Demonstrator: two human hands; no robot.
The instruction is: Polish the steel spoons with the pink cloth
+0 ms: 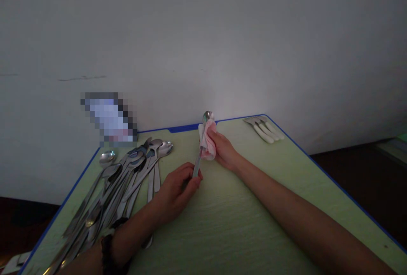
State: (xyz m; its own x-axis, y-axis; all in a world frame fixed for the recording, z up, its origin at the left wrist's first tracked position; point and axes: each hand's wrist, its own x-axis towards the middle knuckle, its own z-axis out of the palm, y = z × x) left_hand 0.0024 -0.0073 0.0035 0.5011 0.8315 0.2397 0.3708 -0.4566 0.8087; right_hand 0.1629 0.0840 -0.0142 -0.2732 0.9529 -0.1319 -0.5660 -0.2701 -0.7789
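Observation:
A metal spoon point(197, 165) is held up at a slant over the middle of the table, its bowl at the top. My left hand point(179, 186) grips the lower end of its handle between thumb and fingers. Around the upper handle, just below the bowl, a pink and white cloth point(208, 140) is folded. My right hand point(224, 150) is closed on that cloth, with the thumb pressed over it. Part of the spoon's neck is hidden by the cloth.
Left on the green table point(241, 215) lies a heap of metal spoons point(136, 162) and other cutlery. Several forks with white handles point(265, 129) lie at the far right corner. A blurred-out phone-like device point(110, 118) leans on the wall point(203, 46) behind the heap.

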